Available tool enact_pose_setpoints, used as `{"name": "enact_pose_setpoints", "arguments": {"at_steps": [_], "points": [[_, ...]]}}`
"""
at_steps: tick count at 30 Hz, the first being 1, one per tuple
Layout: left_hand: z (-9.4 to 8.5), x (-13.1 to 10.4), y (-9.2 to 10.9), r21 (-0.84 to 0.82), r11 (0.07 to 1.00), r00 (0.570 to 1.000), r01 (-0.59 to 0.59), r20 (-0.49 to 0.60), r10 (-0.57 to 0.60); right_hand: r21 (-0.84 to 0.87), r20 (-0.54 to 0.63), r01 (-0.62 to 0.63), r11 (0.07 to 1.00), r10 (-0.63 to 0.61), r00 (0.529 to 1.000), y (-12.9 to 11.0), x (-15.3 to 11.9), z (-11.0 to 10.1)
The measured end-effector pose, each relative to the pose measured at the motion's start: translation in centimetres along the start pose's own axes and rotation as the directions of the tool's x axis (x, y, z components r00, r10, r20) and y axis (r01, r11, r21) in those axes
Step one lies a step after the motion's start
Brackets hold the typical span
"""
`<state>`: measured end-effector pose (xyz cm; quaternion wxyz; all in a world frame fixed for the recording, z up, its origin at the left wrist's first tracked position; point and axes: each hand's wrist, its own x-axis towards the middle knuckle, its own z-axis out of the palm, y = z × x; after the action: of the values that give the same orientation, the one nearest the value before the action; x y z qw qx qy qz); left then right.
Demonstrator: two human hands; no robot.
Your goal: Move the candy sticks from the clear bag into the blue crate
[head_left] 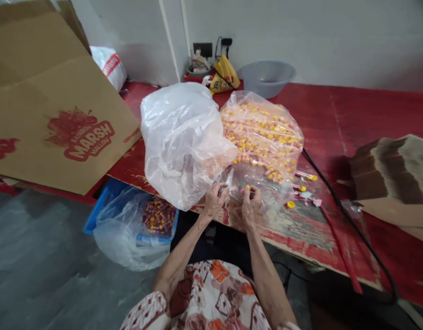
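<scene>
My left hand [216,199] is closed in a pinch at the table's front edge, by the lower edge of a large cloudy plastic bag [184,133]. What its fingers hold is too small and blurred to name. A short gap to the right, my right hand [251,205] pinches a small yellow-and-pink piece [247,187] between thumb and fingers. Just beyond it lies a clear plastic bag [262,137] full of many similar yellow-and-pink pieces. A loose yellow cap [290,205] and a few pink-and-yellow pieces [302,188] lie right of that hand.
A big cardboard box [60,91] stands at the left. Below the table edge is a blue crate [97,211] with a bag of pieces. A black cable [345,211] crosses the red table [335,114]. Stacked brown cardboard [393,174] lies right, a grey basin [268,78] behind.
</scene>
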<state>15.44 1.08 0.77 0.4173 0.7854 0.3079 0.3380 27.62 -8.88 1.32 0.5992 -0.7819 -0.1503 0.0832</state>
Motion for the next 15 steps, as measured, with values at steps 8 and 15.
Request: {"name": "enact_pose_setpoints", "arguments": {"at_steps": [8,15], "points": [[1.9,-0.3,0.2,-0.200,0.953,0.973,0.227,0.019,-0.228,0.171,-0.036,-0.082,0.982,0.089,0.995,-0.2,0.2,0.4],[1.9,0.0,0.9,-0.185,0.961,0.970,0.205,-0.091,-0.225,0.199,0.051,-0.104,0.975,0.095,0.994,0.6,-0.2,0.4]]}}
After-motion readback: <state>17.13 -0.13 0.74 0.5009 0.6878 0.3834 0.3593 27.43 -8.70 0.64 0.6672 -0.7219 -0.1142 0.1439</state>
